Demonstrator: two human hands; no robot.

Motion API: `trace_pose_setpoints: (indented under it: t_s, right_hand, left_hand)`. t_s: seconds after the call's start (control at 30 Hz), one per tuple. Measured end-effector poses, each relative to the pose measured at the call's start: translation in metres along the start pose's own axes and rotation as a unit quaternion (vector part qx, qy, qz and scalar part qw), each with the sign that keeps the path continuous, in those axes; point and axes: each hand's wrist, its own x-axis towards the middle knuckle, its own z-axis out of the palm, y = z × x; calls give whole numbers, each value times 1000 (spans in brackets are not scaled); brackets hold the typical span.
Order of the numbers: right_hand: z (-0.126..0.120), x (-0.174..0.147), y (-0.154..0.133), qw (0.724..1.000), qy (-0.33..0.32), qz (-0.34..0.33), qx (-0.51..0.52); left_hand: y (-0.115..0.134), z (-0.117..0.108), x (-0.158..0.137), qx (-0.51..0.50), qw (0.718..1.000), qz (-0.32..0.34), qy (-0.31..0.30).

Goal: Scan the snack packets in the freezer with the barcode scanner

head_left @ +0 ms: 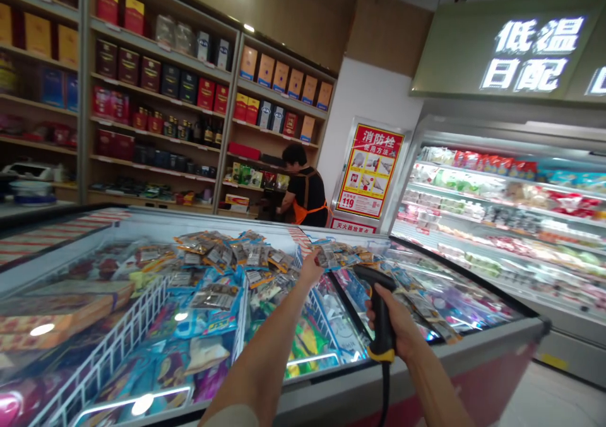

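Observation:
My right hand (395, 326) is wrapped round the handle of a black and yellow barcode scanner (382, 316), whose cable hangs down in front of the freezer. The scanner's head points left, toward a spread of small packets. My left hand (311, 269) is stretched out over the freezer, its fingers closed on a small packet (326, 255) at the edge of that spread; the fingertips are partly hidden. More small grey, orange and blue packets (253, 253) lie heaped on the glass to its left. Another group of packets (416, 294) lies on the glass to the right.
Below the glass of the chest freezer (502, 345), white wire baskets (118, 338) hold bagged goods. Shelves of boxed bottles (156, 79) stand behind, where a person (305, 190) in an orange apron bends over. A lit refrigerated display (511, 218) is at the right.

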Motion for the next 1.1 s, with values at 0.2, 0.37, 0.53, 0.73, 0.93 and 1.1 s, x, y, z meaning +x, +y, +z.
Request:
trace_pose_setpoints:
  t_s: [0.2,0.37,0.53,0.73,0.93,1.1]
  right_hand:
    - [21,3,7,999,-25,8,-21]
    - [29,3,10,998,-53,7,-24]
    - [34,2,10,998,-66,18,-6]
    - [35,4,7,999,-47,14,0]
    - [31,5,6,999,-42,4,3]
    - [26,6,8,999,-44,-5,3]
  left_hand:
    - [-8,-36,6,41,998,27,29]
    - [-11,-47,9,64,997,38,33]
    - [-10,-55,10,97,994,40,33]
    - [-5,-66,7,156,986,38,41]
    - [-7,-83,3,231,972,20,38]
    - [-8,-97,0,287,957,-13,41]
